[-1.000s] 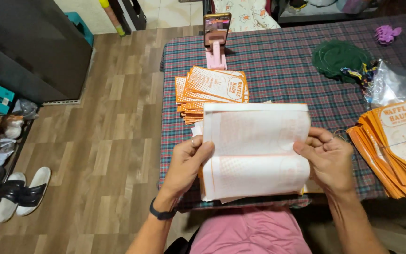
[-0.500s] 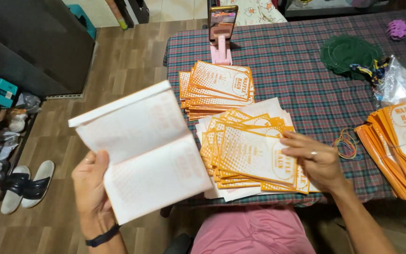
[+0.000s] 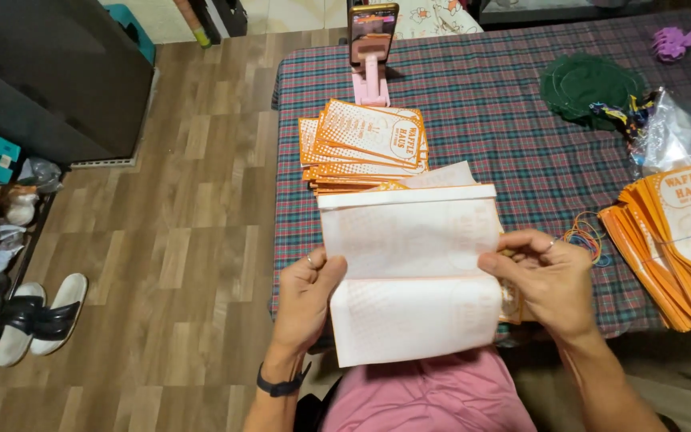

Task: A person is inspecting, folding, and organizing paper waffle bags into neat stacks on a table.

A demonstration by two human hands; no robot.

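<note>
The floor (image 3: 177, 264) is brown wood planking; a dark cabinet (image 3: 49, 72) stands at upper left. The table (image 3: 505, 136) carries a plaid cloth. The white bag stack (image 3: 413, 272) is held over the table's near edge, blank sides up, folded flap at the top. The left hand (image 3: 305, 300) grips its left edge, thumb on top. The right hand (image 3: 549, 280) pinches its right edge. An orange stack (image 3: 365, 152) lies just behind it; another stack (image 3: 681, 240) lies at right. A green cloth (image 3: 589, 80) is far right. A phone (image 3: 372, 32) stands on a pink stand. Sandals (image 3: 37, 316) lie on the floor. Rubber bands (image 3: 585, 236) lie beside the right hand.
</note>
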